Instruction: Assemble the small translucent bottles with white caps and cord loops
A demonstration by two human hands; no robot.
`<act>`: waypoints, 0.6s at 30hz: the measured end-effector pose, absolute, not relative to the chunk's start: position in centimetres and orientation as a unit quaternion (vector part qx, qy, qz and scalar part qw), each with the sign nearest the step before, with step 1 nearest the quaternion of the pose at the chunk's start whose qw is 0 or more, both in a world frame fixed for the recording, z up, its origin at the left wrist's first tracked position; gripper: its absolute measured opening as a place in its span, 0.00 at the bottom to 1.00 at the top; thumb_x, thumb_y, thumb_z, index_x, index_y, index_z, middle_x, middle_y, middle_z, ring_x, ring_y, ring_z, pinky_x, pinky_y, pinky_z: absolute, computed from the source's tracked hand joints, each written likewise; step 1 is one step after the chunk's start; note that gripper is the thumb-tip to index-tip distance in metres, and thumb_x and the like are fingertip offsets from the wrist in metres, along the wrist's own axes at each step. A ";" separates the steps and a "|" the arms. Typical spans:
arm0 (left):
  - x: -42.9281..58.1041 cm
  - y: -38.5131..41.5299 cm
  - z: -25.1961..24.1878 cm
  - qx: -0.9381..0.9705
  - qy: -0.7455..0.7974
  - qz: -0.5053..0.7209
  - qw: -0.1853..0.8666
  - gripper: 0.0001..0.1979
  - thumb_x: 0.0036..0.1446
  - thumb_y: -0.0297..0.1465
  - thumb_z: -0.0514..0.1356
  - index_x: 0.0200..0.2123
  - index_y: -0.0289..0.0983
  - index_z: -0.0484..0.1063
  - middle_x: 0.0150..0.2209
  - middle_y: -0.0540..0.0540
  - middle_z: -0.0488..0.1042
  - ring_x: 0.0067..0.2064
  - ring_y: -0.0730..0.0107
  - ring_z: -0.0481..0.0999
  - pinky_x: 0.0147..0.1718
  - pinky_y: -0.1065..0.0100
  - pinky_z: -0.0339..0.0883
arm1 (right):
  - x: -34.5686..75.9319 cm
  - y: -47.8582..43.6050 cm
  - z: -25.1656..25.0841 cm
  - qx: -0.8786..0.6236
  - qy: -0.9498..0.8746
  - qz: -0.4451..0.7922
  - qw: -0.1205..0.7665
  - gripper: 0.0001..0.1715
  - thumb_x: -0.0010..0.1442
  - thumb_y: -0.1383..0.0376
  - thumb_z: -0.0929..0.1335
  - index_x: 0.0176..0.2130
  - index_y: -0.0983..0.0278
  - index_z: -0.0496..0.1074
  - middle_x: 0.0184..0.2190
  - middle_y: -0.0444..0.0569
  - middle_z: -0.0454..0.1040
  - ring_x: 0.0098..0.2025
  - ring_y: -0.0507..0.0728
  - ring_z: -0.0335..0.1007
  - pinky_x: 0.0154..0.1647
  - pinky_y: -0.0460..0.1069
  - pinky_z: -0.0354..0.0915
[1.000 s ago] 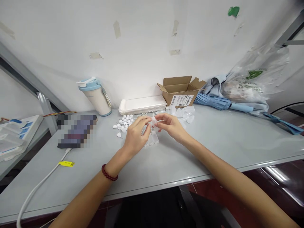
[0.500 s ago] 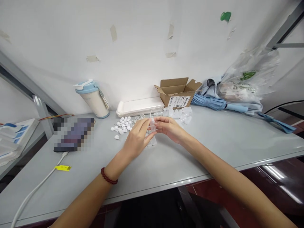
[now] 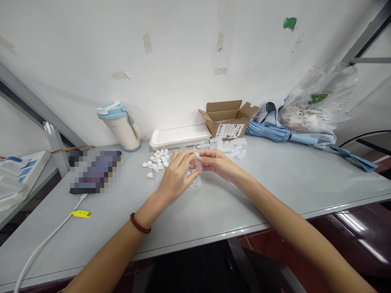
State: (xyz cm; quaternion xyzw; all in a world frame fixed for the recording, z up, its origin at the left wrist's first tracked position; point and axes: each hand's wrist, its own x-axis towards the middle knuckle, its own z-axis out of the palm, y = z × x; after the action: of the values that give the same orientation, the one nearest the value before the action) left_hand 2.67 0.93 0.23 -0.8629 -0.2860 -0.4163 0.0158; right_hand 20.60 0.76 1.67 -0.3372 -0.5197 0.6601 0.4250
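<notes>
Between my two hands is a small translucent plastic bottle [image 3: 198, 163], a thin pale tube rising from its top. My left hand [image 3: 176, 173], a dark red bead bracelet on its wrist, grips it from the left with thumb and fingers. From the right, the fingertips of my right hand [image 3: 218, 163] close on its upper part. Several white caps [image 3: 158, 158] lie loose left of my hands. Behind and right of them are more translucent bottles [image 3: 226, 145]. A few clear pieces [image 3: 195, 182] lie below the hands, partly covered.
At the back stand a blue-lidded tumbler [image 3: 120, 128], a stack of white trays [image 3: 180, 137] and an opened cardboard box [image 3: 229, 120]. A folded blue umbrella [image 3: 269, 132] and a plastic bag [image 3: 320, 101] lie to the right. A phone [image 3: 97, 173] with a white cable [image 3: 51, 236] is at left.
The bottle has tilted slightly between the fingers, its lower end swinging a little to the right. Both hands stay in nearly the same place.
</notes>
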 end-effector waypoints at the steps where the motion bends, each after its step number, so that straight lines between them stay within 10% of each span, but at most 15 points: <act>1: 2.7 0.9 0.2 -0.864 -0.285 -0.414 0.013 0.21 0.55 0.31 0.62 0.52 0.38 0.63 0.49 0.40 0.69 0.51 0.56 0.68 0.49 0.52 0.66 | 20.6 0.7 1.8 -0.338 -0.521 0.662 0.419 0.14 0.53 0.62 0.71 0.41 0.65 0.74 0.39 0.52 0.78 0.41 0.56 0.75 0.44 0.52 0.69; 18: 2.7 0.8 0.4 -0.879 -0.282 -0.383 0.019 0.19 0.55 0.30 0.61 0.50 0.38 0.64 0.49 0.40 0.71 0.52 0.55 0.66 0.50 0.52 0.65 | 21.0 0.8 2.0 -0.382 -0.566 0.611 0.400 0.14 0.56 0.59 0.68 0.40 0.65 0.72 0.34 0.50 0.77 0.39 0.56 0.74 0.37 0.50 0.69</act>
State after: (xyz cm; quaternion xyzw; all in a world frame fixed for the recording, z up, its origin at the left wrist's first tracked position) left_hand 2.71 0.82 0.39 -0.8795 -0.2820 -0.3829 0.0187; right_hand 21.02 0.79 1.95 -0.3820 -0.5664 0.6106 0.4005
